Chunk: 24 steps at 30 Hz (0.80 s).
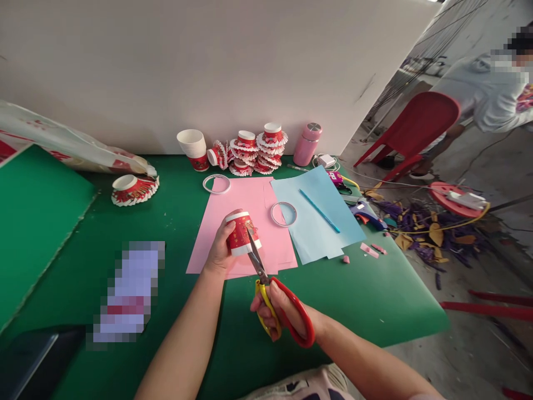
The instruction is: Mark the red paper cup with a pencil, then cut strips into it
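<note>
A red patterned paper cup (241,232) with white edges is in my left hand (219,247), whose fingers wrap round it above the pink paper (268,244). My right hand (277,311) holds scissors (303,322) with one red and one yellow handle. The scissor blades are slightly apart and reach up to the cup's lower right edge; whether a blade is inside the cup I cannot tell. To the right of the pink sheets lies light blue paper (318,216). One white ring (283,214) rests across both papers, and another ring (216,184) lies at the pink paper's top edge.
Along the wall stand stacked cups (192,149), several fringed cut cups (270,147) and a pink bottle (308,144). Another cut cup (135,190) sits left. A blue pencil (320,211) and a glue gun (368,215) lie right. A person (483,94) is beyond a red chair (420,122).
</note>
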### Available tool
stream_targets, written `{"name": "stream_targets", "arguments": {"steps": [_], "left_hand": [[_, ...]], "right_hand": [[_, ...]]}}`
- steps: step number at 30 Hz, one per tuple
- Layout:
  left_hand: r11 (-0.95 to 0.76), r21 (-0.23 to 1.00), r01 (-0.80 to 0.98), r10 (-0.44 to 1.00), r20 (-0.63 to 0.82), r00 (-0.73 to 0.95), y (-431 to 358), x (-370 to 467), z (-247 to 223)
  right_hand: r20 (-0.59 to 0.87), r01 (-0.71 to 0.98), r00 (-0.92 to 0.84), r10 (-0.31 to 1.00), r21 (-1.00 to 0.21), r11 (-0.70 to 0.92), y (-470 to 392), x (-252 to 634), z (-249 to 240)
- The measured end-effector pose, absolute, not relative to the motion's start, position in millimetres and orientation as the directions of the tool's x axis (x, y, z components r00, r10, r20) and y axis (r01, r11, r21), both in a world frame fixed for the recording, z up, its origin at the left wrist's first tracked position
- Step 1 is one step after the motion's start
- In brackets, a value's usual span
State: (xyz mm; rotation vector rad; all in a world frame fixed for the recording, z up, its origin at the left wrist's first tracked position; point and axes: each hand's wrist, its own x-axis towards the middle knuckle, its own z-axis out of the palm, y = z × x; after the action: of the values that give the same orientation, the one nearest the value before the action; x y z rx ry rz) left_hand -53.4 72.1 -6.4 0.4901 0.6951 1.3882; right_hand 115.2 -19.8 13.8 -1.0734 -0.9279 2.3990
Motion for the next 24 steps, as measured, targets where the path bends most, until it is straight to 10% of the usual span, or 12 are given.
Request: {"name": "stream_targets", "arguments": {"steps": [24], "left_hand": [[0.152,0.706,-0.691,0.984,-0.173,0.040,71.8,-53.5,-3.8]], "right_hand": [[-0.535,-0.059,-0.621,0.573,-0.697,-0.714,-20.9,110.2,10.3]]}}
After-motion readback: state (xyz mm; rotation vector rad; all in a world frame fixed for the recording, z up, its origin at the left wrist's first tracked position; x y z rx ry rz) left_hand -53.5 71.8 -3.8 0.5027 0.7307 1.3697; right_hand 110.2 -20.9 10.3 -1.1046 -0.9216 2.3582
